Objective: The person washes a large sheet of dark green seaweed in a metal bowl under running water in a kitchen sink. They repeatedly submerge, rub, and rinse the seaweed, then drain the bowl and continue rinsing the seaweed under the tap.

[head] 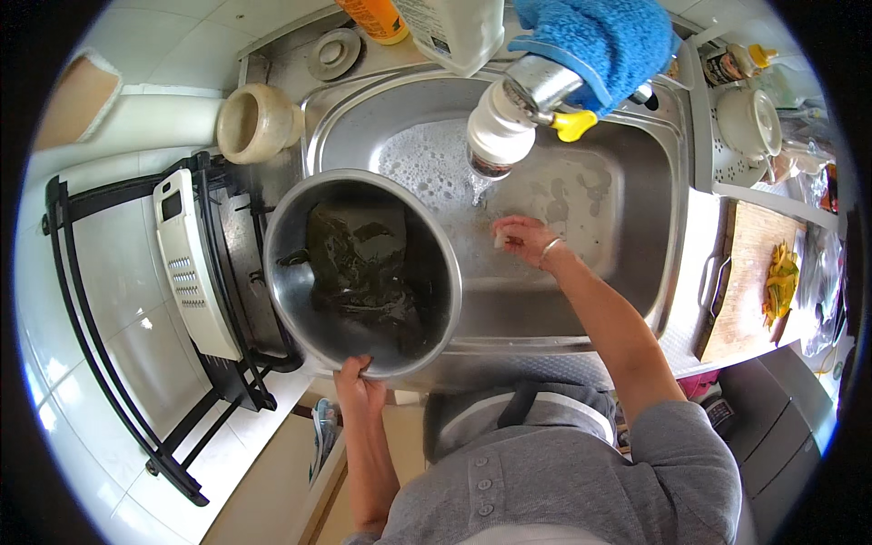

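Observation:
My left hand (360, 392) grips the near rim of a large, deep stainless steel bowl (441, 286), thumb over the edge. The bowl is tilted over the left part of the sink. Dark green, wet, sheet-like pieces (357, 266), perhaps seaweed, lie inside it. My right hand (528, 240), with a bracelet at the wrist, is over the sink basin (579, 272) to the right of the bowl. Between its fingers is a small whitish piece (501, 238), too small to identify. Water (477, 189) runs from the white faucet filter (501, 133) just above that hand.
A blue towel (599, 41) covers the faucet. Behind the sink stand a white plastic bottle (449, 30) and an orange bottle (375, 19). A stone mortar (252, 124), a black rack (102, 272) and a white grater (194, 272) are left; a wooden cutting board (746, 286) holds peelings (782, 283).

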The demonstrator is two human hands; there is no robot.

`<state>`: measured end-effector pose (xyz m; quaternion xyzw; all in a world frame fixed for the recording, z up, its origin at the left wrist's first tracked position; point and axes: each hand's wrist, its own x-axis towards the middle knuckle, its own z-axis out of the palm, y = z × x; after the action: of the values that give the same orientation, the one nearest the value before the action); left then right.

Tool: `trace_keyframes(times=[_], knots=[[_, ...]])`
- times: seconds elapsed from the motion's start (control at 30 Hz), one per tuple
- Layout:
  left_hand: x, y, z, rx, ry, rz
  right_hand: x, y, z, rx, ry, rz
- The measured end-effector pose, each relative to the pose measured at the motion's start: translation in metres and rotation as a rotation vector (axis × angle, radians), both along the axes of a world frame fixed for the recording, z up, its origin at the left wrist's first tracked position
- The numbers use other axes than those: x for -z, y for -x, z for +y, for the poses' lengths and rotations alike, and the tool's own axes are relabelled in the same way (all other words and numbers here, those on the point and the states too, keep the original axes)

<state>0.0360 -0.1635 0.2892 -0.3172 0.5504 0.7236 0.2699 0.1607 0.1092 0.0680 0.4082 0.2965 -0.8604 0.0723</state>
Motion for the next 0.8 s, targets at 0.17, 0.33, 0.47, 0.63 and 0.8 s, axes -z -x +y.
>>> trace_keyframes(times=[0.17,0.33,0.47,0.63,0.8], knots=[[0.009,0.003,0.003,0.135,0.061,-0.017,-0.047,-0.021,0.023,0.097,0.239,0.018],[0.020,0.002,0.007,0.217,0.038,-0.027,-0.077,-0.034,0.030,0.194,0.222,0.092],[0.016,0.003,0.027,0.185,0.008,-0.069,-0.056,-0.053,0.039,-0.215,-0.301,-0.032],[0.018,0.015,0.040,0.240,-0.017,-0.047,-0.046,-0.050,0.038,-0.340,-0.725,-0.262],[0.002,0.017,0.039,0.124,-0.088,0.004,-0.008,-0.027,0.018,-0.959,-1.472,-0.192]])
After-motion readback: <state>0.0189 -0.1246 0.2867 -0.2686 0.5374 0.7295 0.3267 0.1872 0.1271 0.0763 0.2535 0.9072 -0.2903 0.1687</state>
